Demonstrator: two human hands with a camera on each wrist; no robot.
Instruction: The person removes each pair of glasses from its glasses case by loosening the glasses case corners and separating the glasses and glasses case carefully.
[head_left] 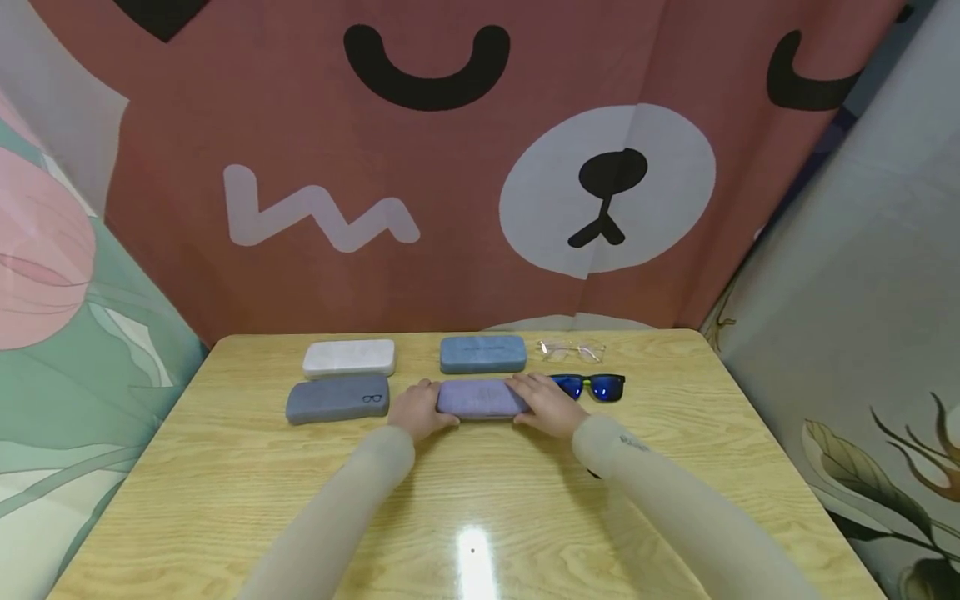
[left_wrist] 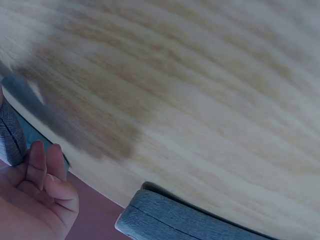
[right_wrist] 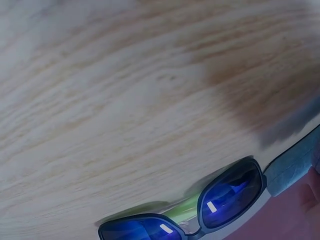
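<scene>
1. The purple case (head_left: 482,400) lies crosswise between the two hands, near the far side of the wooden table (head_left: 465,483); it sits just in front of the blue case (head_left: 483,354); whether it touches the wood or is slightly raised, I cannot tell.
2. The left hand (head_left: 416,411) grips the left end of the purple case; its thumb is at the near edge and its fingers reach toward the far edge, pinching the end between them.
3. The right hand (head_left: 549,404) pinches the opposite end in much the same way, thumb at the near edge, fingers over the top; its wrist camera shows only a blurred bit of this hand at the edge.
4. Left of the left hand lies the grey case (head_left: 337,398), marked with a small pair of glasses; the white case (head_left: 348,357) lies just behind it.
5. Beside the right hand are the sunglasses (head_left: 607,387), with blue lenses and a dark frame, partly hidden by that hand; behind them lie the clear glasses (head_left: 572,351), right of the blue case.
6. Pale sleeves (head_left: 675,508) cover both arms; a reddish-brown curtain (head_left: 315,287) with a cartoon face hangs behind the table.
</scene>
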